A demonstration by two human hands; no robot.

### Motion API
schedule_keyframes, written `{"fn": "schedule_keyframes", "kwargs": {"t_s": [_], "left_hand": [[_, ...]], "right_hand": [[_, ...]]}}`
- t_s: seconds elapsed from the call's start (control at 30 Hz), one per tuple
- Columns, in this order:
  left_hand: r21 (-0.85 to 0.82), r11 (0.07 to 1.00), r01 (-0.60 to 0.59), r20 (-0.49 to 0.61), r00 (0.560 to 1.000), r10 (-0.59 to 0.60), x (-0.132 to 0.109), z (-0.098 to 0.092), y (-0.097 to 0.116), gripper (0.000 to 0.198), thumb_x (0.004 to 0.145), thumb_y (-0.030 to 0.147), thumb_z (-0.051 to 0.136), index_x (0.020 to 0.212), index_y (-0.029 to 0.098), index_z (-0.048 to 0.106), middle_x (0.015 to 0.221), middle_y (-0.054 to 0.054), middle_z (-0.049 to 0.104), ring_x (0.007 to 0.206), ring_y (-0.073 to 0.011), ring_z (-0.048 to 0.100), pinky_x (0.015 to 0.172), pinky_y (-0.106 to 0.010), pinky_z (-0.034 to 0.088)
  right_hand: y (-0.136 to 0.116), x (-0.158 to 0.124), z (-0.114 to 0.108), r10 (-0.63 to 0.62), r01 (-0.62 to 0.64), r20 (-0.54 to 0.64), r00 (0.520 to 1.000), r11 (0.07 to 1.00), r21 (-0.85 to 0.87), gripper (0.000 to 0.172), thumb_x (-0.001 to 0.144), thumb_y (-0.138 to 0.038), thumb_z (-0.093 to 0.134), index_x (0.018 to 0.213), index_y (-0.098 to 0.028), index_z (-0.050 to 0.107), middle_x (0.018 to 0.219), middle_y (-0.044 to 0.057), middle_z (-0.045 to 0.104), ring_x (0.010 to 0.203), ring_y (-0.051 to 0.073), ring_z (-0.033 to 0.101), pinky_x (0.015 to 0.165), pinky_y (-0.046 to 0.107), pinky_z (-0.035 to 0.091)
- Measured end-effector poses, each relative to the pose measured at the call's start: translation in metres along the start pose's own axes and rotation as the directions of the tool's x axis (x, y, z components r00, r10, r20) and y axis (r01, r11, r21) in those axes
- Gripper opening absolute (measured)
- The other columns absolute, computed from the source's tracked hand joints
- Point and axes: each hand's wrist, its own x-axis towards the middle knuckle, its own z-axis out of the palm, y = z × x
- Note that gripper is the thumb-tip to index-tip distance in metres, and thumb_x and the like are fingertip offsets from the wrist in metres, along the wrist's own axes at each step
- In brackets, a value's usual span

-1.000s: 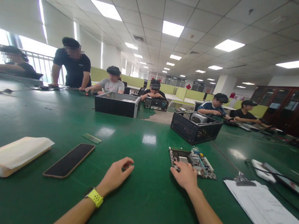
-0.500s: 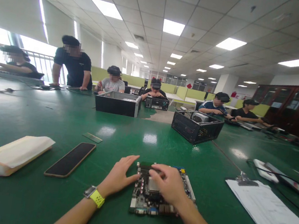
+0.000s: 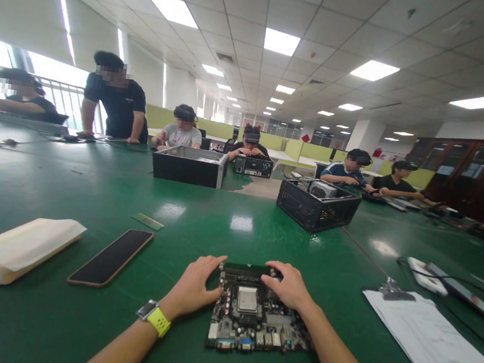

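Observation:
A motherboard (image 3: 266, 328) lies flat on the green table in front of me, its ports facing me. A square silver processor (image 3: 247, 299) sits in its socket, uncovered. Along the board's far edge runs a dark strip (image 3: 245, 268), seemingly a memory module in a slot. My left hand (image 3: 197, 284) is open at the board's left side, forefinger near the strip's left end and thumb by the left edge. Over the far right part rests my right hand (image 3: 288, 285), open, its thumb and forefinger apart near the strip's right end. Whether the fingertips press on it I cannot tell.
To the left lie a phone (image 3: 112, 258), a thin green strip (image 3: 148, 221) and a paper-wrapped pack (image 3: 11, 248). A clipboard with papers (image 3: 434, 353) and cabled devices (image 3: 453, 283) are on the right. Computer cases (image 3: 187, 168) (image 3: 317, 207) stand farther back, with several people beyond.
My right hand has shifted right and away from the middle of the motherboard, uncovering the processor. My left hand stays at the board's left side. The view has shifted slightly.

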Motion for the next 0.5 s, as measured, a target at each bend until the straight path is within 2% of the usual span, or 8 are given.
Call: {"fn": "schedule_keyframes", "kwargs": {"t_s": [0.13, 0.27, 0.4, 0.5], "left_hand": [[-0.02, 1.0, 0.005, 0.01, 1.0, -0.005, -0.001, -0.001, -0.002, 0.063, 0.068, 0.024, 0.062, 0.13, 0.023, 0.048, 0.126, -0.008, 0.054, 0.115, -0.0261, 0.048, 0.099, -0.04, 0.037], [-0.059, 0.998, 0.033, 0.004, 0.999, -0.033, -0.001, -0.002, -0.001, 0.051, 0.071, 0.02, 0.056, 0.122, 0.021, 0.054, 0.113, -0.007, 0.062, 0.107, -0.0227, 0.053, 0.097, -0.036, 0.038], [-0.06, 0.996, 0.063, 0.027, 0.998, -0.061, -0.001, -0.005, 0.007, 0.023, 0.075, 0.023, 0.052, 0.095, 0.02, 0.063, 0.092, -0.004, 0.066, 0.09, -0.0197, 0.057, 0.084, -0.031, 0.042], [-0.042, 0.998, 0.055, 0.057, 0.997, -0.053, -0.001, -0.007, 0.012, 0.012, 0.073, 0.024, 0.053, 0.079, 0.02, 0.062, 0.081, -0.002, 0.064, 0.081, -0.0183, 0.056, 0.076, -0.028, 0.042]], "right_hand": [[-0.008, -0.004, 0.003, 0.018, -0.018, -0.016, 1.0, 1.0, 0.001, 0.032, 0.078, -0.045, 0.056, 0.103, -0.026, 0.066, 0.102, 0.001, 0.068, 0.095, 0.02, 0.057, 0.089, 0.033, 0.036], [-0.017, -0.009, 0.01, 0.028, -0.027, -0.019, 0.999, 0.999, 0.025, 0.023, 0.081, -0.037, 0.051, 0.094, -0.029, 0.069, 0.097, -0.002, 0.069, 0.092, 0.019, 0.056, 0.086, 0.032, 0.035], [-0.028, -0.014, 0.017, -0.016, 0.014, 0.019, 1.0, 0.996, 0.087, 0.022, 0.08, -0.027, 0.05, 0.092, -0.029, 0.069, 0.094, -0.005, 0.069, 0.091, 0.017, 0.056, 0.085, 0.029, 0.034], [-0.034, -0.017, 0.021, -0.018, 0.017, 0.02, 1.0, 0.996, 0.089, 0.022, 0.079, -0.025, 0.051, 0.09, -0.03, 0.069, 0.091, -0.005, 0.069, 0.089, 0.016, 0.056, 0.083, 0.028, 0.034]]}}
